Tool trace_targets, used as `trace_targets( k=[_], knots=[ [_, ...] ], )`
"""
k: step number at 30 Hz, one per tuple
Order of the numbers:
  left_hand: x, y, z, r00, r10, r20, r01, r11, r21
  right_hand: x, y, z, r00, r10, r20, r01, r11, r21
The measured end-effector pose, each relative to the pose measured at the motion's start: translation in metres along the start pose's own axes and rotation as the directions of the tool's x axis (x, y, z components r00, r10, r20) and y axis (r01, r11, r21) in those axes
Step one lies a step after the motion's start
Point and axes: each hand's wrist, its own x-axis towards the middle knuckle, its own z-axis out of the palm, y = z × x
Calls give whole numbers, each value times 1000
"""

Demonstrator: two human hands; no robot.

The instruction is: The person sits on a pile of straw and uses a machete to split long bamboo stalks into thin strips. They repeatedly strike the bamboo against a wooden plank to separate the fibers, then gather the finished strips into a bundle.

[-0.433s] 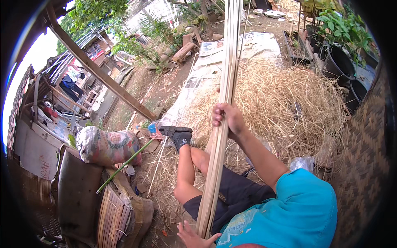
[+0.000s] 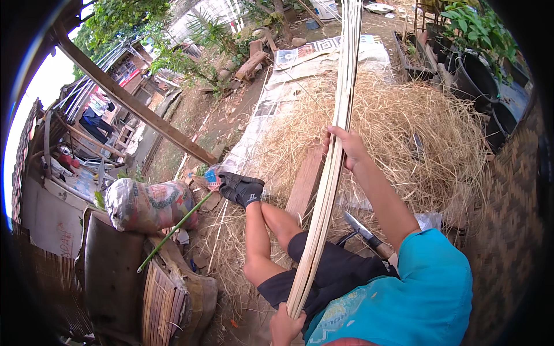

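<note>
Earthen yard (image 2: pixel 190 115), and a long bundle of pale, thin strips (image 2: pixel 322 225) in front

At two o'clock lies a wide heap of dry yellow straw (image 2: pixel 427 115); near nine o'clock, a stuffed multicoloured sack (image 2: pixel 150 205). The bundle is running slantwise from one o'clock to six o'clock. The right hand (image 2: pixel 349 149) has its grip closed around the bundle's middle; the left hand's (image 2: pixel 287 326) grip is clasping the lower end. A black-handled knife with grey blade (image 2: pixel 358 225) lies at four o'clock.
</note>
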Motion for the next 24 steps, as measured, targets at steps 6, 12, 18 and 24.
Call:
trace_targets(
  k=[6,12,18,24],
  knots=[
    [27,39,-18,998,31,54,-43,969,245,19,44,-64,952,126,-280,-233,891,-389],
    [25,52,12,993,43,111,-65,978,196,-21,130,-172,872,188,-452,-333,905,-266],
    [22,32,17,991,106,-79,-112,991,-75,-27,138,-145,952,284,-115,-224,902,370],
    [39,-32,-3,986,-108,-129,-17,700,-714,-48,141,-112,908,413,-75,-413,911,7]
  ],
)
